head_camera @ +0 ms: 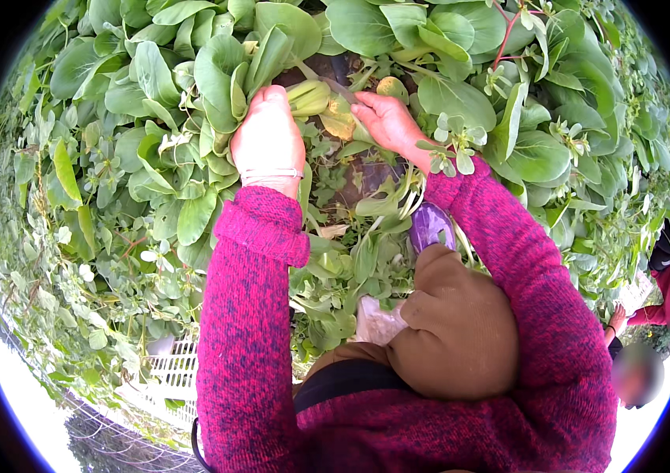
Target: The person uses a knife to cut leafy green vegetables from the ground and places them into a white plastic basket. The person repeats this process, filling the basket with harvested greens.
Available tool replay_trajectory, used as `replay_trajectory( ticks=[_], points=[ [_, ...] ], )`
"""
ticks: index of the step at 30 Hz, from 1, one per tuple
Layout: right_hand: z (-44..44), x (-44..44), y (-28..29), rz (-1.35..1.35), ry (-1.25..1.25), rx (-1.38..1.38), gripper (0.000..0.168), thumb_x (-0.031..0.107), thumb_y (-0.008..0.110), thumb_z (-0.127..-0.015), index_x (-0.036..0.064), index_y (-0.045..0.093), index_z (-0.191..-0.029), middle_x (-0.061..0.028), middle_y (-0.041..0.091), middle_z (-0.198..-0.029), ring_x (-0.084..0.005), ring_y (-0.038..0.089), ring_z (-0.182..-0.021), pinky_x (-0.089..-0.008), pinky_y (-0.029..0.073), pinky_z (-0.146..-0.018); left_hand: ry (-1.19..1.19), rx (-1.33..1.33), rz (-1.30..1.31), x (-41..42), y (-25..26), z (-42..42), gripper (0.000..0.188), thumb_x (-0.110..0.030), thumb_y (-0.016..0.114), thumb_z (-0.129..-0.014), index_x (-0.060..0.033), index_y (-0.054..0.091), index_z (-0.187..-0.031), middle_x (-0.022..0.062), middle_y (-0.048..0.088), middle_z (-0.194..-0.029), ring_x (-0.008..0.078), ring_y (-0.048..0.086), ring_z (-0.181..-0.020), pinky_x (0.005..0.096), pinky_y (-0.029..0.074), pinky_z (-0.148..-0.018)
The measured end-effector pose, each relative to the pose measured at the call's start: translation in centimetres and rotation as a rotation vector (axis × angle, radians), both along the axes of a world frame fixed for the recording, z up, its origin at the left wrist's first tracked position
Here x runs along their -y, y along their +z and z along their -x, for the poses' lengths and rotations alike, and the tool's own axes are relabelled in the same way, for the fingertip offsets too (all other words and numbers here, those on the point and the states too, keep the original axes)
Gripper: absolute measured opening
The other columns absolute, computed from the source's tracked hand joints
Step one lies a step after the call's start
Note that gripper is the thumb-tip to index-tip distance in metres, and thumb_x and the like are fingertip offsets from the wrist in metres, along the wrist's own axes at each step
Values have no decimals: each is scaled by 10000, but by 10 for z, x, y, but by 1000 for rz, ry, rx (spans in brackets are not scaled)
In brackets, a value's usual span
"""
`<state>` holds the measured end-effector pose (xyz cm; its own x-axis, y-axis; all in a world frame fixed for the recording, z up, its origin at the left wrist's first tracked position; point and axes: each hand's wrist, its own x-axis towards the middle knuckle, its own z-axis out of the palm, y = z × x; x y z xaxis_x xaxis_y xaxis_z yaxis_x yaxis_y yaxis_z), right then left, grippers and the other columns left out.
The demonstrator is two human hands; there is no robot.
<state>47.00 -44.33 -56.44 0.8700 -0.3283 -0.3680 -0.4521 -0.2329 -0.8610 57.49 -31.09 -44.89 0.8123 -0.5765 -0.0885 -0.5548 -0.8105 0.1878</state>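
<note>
My left hand (pixel 270 136) is wrapped around a head of bok choy (pixel 308 97), which lies tilted with its pale cut-looking base pointing right. Its broad green leaves (pixel 219 77) spread to the left of my fingers. In my right hand (pixel 391 121) is a thin greyish blade (pixel 339 90), apparently a knife's; the handle is hidden by my fingers. The blade reaches up and left, close beside the bok choy base. A yellowed leaf (pixel 338 117) hangs between the two hands, just under the blade.
Dense bok choy plants (pixel 459 100) and fleshy-leaved weeds (pixel 453 142) surround both hands. Loose leaves (pixel 370 248) litter the soil before me, near my purple shoe (pixel 431 226). A white plastic crate (pixel 175 366) stands at lower left. Two people (pixel 669 284) are at the right edge.
</note>
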Motion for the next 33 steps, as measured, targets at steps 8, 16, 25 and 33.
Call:
replay_trajectory(
  ticks=[8, 16, 25, 33],
  points=[
    [-13, -10, 19, 192, 99, -41, 313, 169, 536, -811, -34, 521, -1048, -179, 595, -915, -208, 578, -846, -290, 429, -785, 109, -103, -6, -11, 0, 9, 208, -86, 617, -678, -58, 505, -852, 123, 568, -840, 306, 562, -768, 375, 457, -657],
    [-11, -10, 3, -114, 20, -91, 241, 155, 545, -788, -7, 562, -966, -171, 602, -827, -261, 580, -725, -325, 440, -695, 132, -118, 56, -19, 0, 15, 209, -89, 620, -675, -65, 515, -854, 126, 575, -824, 310, 566, -744, 376, 456, -646],
    [-14, -27, 0, -17, 140, -84, 246, 161, 514, -831, 13, 540, -1026, -39, 569, -692, -140, 511, -609, -274, 434, -579, 149, -97, 102, -23, 0, 19, 193, -70, 631, -660, -68, 528, -823, 112, 578, -789, 287, 571, -704, 359, 457, -627],
    [60, 6, 70, -531, -192, -196, 400, 336, 566, -790, -3, 495, -989, -9, 543, -751, -56, 482, -582, -191, 374, -458, 492, -717, 745, -32, 47, 39, 242, -10, 656, -683, 8, 524, -885, 86, 600, -824, 121, 597, -612, 228, 473, -536]
  ],
)
